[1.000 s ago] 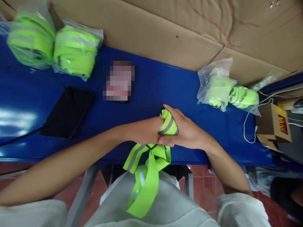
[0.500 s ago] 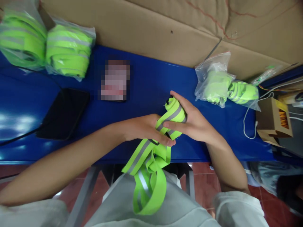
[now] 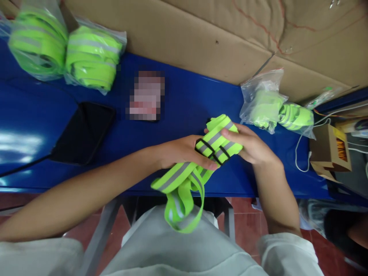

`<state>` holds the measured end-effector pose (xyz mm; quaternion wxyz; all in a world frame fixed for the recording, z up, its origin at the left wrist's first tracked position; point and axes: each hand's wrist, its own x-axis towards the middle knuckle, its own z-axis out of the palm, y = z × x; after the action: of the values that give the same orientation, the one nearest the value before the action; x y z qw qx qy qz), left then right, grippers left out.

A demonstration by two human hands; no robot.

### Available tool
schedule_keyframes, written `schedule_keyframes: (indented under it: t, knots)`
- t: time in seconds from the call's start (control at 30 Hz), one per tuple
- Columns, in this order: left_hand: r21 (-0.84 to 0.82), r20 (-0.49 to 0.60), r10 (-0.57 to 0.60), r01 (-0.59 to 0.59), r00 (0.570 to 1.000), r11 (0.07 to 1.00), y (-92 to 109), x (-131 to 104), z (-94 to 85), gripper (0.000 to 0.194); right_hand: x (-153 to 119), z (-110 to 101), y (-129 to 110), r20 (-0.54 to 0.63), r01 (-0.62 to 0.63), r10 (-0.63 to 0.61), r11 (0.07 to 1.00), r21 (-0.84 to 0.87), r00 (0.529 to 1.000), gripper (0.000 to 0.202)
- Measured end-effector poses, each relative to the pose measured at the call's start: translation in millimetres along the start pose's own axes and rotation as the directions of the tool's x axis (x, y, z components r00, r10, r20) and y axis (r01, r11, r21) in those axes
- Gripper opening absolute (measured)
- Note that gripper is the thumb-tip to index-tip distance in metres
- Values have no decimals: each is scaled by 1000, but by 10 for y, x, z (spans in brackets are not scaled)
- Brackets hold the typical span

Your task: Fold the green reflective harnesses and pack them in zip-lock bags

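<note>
Between my hands is a neon-yellow reflective strap (image 3: 216, 138) with a grey stripe, partly wound into a flat roll. Black buckles (image 3: 214, 150) cross the roll's near side. My right hand (image 3: 249, 142) grips the roll's right end, thumb on top and fingers behind. From the left, my left hand (image 3: 184, 151) pinches the strap just below the buckles, its thumb lying across the front. Loose loops of the strap hang below the left hand, past the table's front edge and in front of my lap.
Bagged rolls of similar strap stand at the back left (image 3: 92, 57) and back right (image 3: 267, 107) of the blue table (image 3: 184, 96). A black tablet-like device (image 3: 83, 132) with a cable lies left, near a blurred-out flat object (image 3: 146, 96). A small cardboard box (image 3: 330, 149) sits right.
The roll has turned in my right hand and moved slightly right, bringing the black buckles into view. My right thumb now lies on top, and the hanging loops have risen.
</note>
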<state>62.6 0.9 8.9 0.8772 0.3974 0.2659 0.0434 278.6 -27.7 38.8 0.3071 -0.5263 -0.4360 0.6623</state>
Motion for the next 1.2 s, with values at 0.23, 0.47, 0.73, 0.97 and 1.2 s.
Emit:
schedule_keyframes:
  t: [0.23,0.47,0.73,0.97,1.2]
  knots:
    - [187,-35,-104,109,994,976,69,-50,-98,25,0,-28,-24,-8,-26,26,998,57,1000,44]
    - [217,-32,43,-35,999,976,109,-66,-118,47,35,-57,13,-201,162,-171,985,-63,964,38]
    - [660,94,192,-205,977,723,358,-256,-263,40,-49,-203,-73,-209,139,-130,990,33,969,36]
    - [424,-72,133,-90,988,901,240,-148,-237,52,-16,-314,-44,-182,104,-89,992,70,979,36]
    - [459,-248,195,-62,949,886,127,-157,-175,59,-9,-284,-21,-227,173,-168,985,3,959,37]
